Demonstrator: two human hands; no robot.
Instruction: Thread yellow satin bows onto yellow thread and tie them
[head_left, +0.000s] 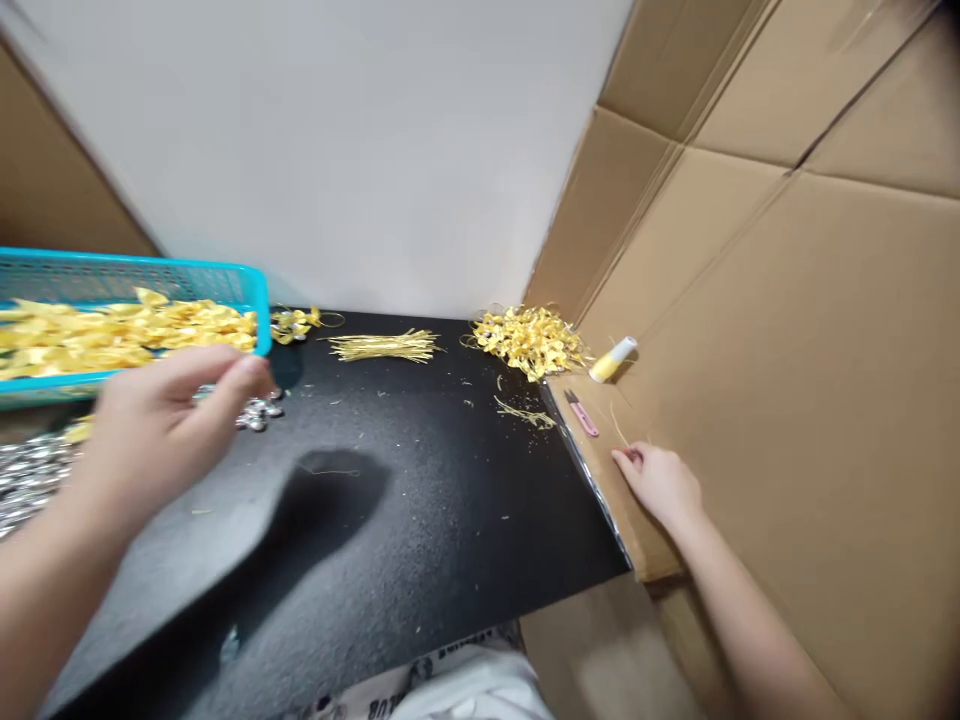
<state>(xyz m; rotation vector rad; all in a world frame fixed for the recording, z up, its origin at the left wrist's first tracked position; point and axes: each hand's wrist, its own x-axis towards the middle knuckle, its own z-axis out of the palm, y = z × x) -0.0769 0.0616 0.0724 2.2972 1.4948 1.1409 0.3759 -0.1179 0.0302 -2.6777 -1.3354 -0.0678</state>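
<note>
My left hand (pixel 172 420) is raised over the left of the black table, thumb and fingers pinched together. Whatever lies between those fingertips, if anything, is too small to make out. Low at the right, my right hand (pixel 664 485) rests by the cardboard ledge, its fingers closed on a thin pale thread (pixel 618 425). Beyond it stands a spool of yellow thread (pixel 613 360), tilted against the cardboard wall. Pink thread snips (pixel 582 414) lie on the ledge between the spool and my right hand.
A blue basket (pixel 261 300) at the left holds yellow ribbon-like pieces. Silver beads (pixel 34 470) lie in front of it. Along the back are a bundle of gold strands (pixel 386 346) and a heap of yellow flower-like pieces (pixel 529 338). Cardboard walls (pixel 810 350) enclose the right side.
</note>
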